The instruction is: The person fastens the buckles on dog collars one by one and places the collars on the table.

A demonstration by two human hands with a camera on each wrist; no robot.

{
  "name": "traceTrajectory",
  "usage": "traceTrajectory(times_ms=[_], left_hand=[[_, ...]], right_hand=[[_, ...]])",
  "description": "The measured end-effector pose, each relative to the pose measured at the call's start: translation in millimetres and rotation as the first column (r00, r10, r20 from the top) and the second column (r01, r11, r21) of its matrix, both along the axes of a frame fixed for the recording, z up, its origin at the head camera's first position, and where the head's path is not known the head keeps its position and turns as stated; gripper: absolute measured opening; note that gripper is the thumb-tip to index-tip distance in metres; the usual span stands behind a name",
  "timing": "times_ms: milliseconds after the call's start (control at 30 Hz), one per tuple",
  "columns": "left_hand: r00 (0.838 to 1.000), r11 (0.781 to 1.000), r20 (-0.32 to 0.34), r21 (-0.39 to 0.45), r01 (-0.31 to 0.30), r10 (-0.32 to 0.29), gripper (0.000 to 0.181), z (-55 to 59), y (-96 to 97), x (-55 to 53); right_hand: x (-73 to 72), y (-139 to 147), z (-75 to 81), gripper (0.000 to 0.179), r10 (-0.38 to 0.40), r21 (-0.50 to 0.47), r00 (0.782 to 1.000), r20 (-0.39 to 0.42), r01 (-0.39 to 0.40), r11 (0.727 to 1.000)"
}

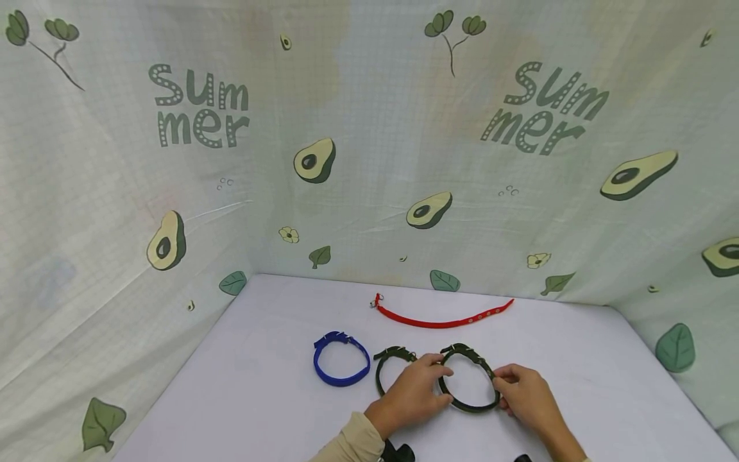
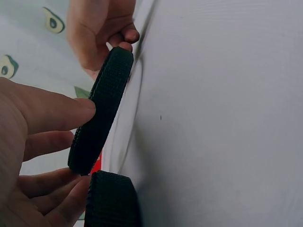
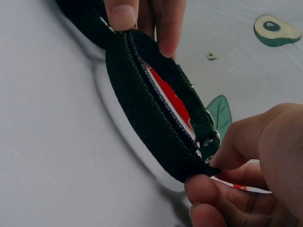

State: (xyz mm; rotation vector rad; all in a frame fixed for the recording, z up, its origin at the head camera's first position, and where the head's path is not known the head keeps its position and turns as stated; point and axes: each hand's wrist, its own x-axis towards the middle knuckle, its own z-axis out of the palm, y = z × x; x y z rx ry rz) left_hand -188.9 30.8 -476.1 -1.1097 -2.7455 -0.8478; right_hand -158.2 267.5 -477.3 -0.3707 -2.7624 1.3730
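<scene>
A dark green collar [image 1: 475, 409], buckled into a ring, stands between my two hands near the front of the table. My left hand [image 1: 412, 393] holds its left side, with the thumb against the band [image 2: 102, 111] in the left wrist view. At the opposite side my right hand [image 1: 530, 396] pinches the collar between thumb and fingers, close to the metal buckle in the right wrist view. A second dark green collar [image 1: 379, 372], also looped, sits just left of it, partly hidden behind my left hand.
Further left lies a blue collar [image 1: 340, 383] closed into a ring. Behind the hands a red collar [image 1: 433, 325] stretches out unbuckled, buckle end to the left. The white table [image 1: 231, 385] is backed by a printed cloth [image 1: 369, 128] with avocados and leaves.
</scene>
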Motion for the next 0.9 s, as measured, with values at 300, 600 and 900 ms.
traceTrajectory(times_ms=[300,600,900], left_hand=[[0.996,0.999,-0.091,-0.050,0.013,-0.017,0.033,-1.6,0.1,1.6],[0.987,0.997,-0.154,-0.074,0.039,-0.050,0.025,-2.5,0.4,0.6],[0.989,0.996,-0.138,-0.072,0.050,-0.060,0.025,-2.1,-1.9,1.6]], right_hand=[[0.3,0.2,1.3,0.020,-0.001,0.017,1.000,0.007,0.001,1.000],[0.8,0.5,2.1,0.020,-0.001,0.018,1.000,0.005,0.001,1.000],[0.5,1.3,-1.4,0.020,0.004,0.023,1.000,0.023,-0.005,1.000]])
